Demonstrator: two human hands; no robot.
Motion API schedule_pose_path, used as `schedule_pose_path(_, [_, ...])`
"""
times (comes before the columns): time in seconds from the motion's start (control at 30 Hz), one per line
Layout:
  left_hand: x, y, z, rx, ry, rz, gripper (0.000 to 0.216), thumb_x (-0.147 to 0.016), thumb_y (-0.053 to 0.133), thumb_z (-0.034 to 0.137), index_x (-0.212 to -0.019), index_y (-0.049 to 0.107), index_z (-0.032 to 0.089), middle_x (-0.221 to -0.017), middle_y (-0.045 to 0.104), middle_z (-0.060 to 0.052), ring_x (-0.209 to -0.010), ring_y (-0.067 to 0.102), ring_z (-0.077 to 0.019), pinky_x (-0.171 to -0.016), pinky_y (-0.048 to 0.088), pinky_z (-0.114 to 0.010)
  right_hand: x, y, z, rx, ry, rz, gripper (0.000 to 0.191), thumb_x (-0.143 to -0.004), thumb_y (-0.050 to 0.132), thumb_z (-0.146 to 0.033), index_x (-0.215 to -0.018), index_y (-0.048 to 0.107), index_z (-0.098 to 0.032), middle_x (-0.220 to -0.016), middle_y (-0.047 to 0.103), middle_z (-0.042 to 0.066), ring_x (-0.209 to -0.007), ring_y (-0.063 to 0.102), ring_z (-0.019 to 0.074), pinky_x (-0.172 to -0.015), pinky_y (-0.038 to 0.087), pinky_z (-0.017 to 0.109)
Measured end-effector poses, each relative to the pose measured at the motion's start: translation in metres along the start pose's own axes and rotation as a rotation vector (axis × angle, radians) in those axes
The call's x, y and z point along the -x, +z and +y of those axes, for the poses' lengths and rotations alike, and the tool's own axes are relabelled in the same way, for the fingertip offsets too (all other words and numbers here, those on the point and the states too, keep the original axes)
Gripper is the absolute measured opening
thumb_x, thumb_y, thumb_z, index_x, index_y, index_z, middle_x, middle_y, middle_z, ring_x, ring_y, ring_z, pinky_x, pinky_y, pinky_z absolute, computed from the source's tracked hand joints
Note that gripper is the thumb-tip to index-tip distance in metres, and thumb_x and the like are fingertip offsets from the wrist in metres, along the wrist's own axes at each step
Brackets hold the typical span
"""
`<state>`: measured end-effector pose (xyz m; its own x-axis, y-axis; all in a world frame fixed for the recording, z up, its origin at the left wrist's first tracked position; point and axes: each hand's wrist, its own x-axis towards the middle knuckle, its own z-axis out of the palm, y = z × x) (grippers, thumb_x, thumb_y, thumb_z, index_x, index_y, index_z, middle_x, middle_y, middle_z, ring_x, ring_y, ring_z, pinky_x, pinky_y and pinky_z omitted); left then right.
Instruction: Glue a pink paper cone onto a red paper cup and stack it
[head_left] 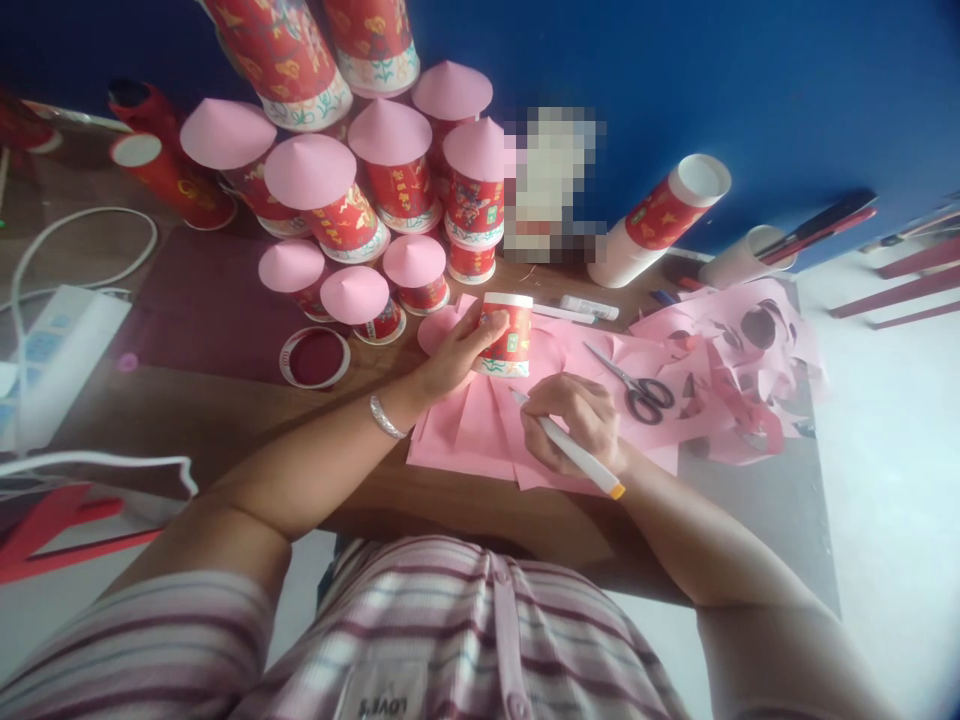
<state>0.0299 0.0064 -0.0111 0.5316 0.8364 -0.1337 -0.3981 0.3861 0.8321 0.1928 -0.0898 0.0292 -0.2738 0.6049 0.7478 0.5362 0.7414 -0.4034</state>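
Note:
My left hand [448, 360] is closed around a red paper cup [517, 335] with white bands at top and bottom and green drawing along the lower band. A white marker [577, 455] with an orange end sits in my right hand [574, 420], its tip close below the cup and apart from it. Under both hands lie pink paper sheets [469, 445]. Scissors [637, 385] with dark handles rest on the pink paper, right of my right hand.
Several red cups with pink cone tops [311, 172] stand at the back left, taller decorated cylinders [281, 60] behind them. A tape roll [315, 358] lies left. A red-and-white tube [660, 215], a pen holder [742, 255], cut pink scraps [750, 350] and a power strip [67, 350] are around.

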Motion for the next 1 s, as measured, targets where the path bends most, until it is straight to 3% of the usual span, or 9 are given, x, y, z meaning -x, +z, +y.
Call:
schedule_pose_path(0.13, [-0.002,0.002,0.001,0.038,-0.005,0.022,0.028,-0.099,0.067,0.046,-0.111,0.063,0.021,-0.108,0.074,-0.006,-0.118,0.071,-0.0254,-0.101,0.059,-0.04,-0.001,0.001,0.0,-0.013,-0.014,0.019,0.02,-0.088,0.063,-0.008,-0.099,0.058,-0.023,-0.071,0.062,-0.002,-0.059,0.064,0.0161,-0.059,0.06,0.03])
schedule_pose_path(0.27, [-0.002,0.002,0.002,0.077,-0.002,0.017,0.03,-0.096,0.072,0.047,-0.109,0.063,0.022,-0.104,0.073,-0.004,-0.112,0.072,-0.0236,-0.099,0.059,-0.039,-0.003,0.001,-0.001,-0.018,-0.05,0.034,0.022,-0.087,0.062,-0.006,-0.099,0.058,-0.024,-0.07,0.063,-0.003,-0.059,0.062,0.0153,-0.072,0.066,0.036])
schedule_pose_path(0.43, [-0.003,0.001,0.002,0.108,0.014,-0.005,0.036,-0.089,0.078,0.048,-0.108,0.066,0.021,-0.092,0.07,0.0,-0.095,0.071,-0.0188,-0.085,0.06,-0.031,-0.003,0.002,-0.002,-0.029,-0.051,0.02,0.019,-0.089,0.062,-0.007,-0.099,0.058,-0.023,-0.07,0.063,-0.005,-0.056,0.058,0.0135,-0.084,0.068,0.042])
schedule_pose_path(0.7, [0.004,0.001,0.011,-0.02,-0.033,-0.009,0.05,-0.089,0.074,0.042,-0.131,0.064,0.018,-0.113,0.072,-0.006,-0.099,0.071,-0.021,-0.085,0.058,-0.032,-0.003,0.002,-0.002,-0.017,-0.026,0.006,0.018,-0.092,0.061,-0.01,-0.101,0.057,-0.026,-0.072,0.064,-0.006,-0.058,0.061,0.0139,-0.09,0.07,0.045])
schedule_pose_path(0.9, [0.004,-0.003,0.012,-0.032,-0.061,-0.006,0.077,-0.077,0.091,0.045,-0.143,0.058,0.022,-0.12,0.07,-0.006,-0.108,0.07,-0.0225,-0.087,0.057,-0.031,-0.002,0.001,-0.003,-0.046,-0.039,-0.007,0.019,-0.091,0.061,-0.01,-0.102,0.058,-0.025,-0.072,0.064,-0.006,-0.057,0.06,0.0132,-0.091,0.07,0.047])
schedule_pose_path(1.0, [0.0,-0.004,0.01,-0.047,-0.078,-0.01,0.084,-0.07,0.096,0.048,-0.14,0.058,0.02,-0.117,0.071,-0.007,-0.106,0.07,-0.0225,-0.084,0.057,-0.03,-0.001,0.002,-0.004,-0.06,-0.036,-0.019,0.019,-0.091,0.061,-0.009,-0.103,0.058,-0.024,-0.072,0.063,-0.006,-0.057,0.059,0.0128,-0.091,0.069,0.046])
